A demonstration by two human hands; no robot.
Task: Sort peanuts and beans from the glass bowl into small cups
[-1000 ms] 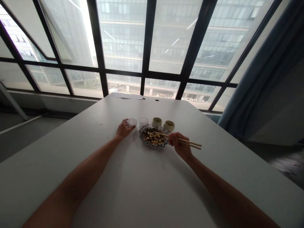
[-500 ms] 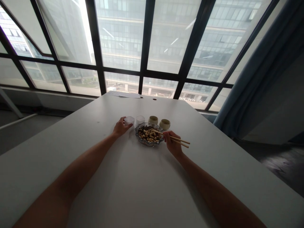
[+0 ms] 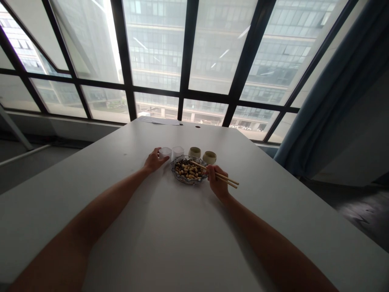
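Note:
A clear glass bowl (image 3: 186, 179) with a wavy rim holds peanuts (image 3: 191, 172) and, toward its back left, dark seeds (image 3: 183, 162). My right hand (image 3: 217, 180) is closed around a pair of wooden chopsticks (image 3: 226, 178) at the bowl's right side; their tips reach over the dark seeds. Whether anything is between the tips is too small to tell. My left hand (image 3: 155, 160) grips a translucent white cup (image 3: 165, 152) from the left. A second translucent cup (image 3: 178, 152) stands beside it, behind the bowl. Further right are two pale green cups (image 3: 195, 152) (image 3: 209, 157).
The white table (image 3: 176, 243) runs to a large dark-framed window. White papers (image 3: 161, 121) lie at its far edge, near two dark round spots. A blue curtain (image 3: 328, 89) hangs at the right, and a white metal frame (image 3: 16, 129) stands on the left.
The right hand and chopsticks have shifted slightly left, with the tips now further toward the dark seeds. My left hand keeps its hold on the translucent cup. The view has moved a little.

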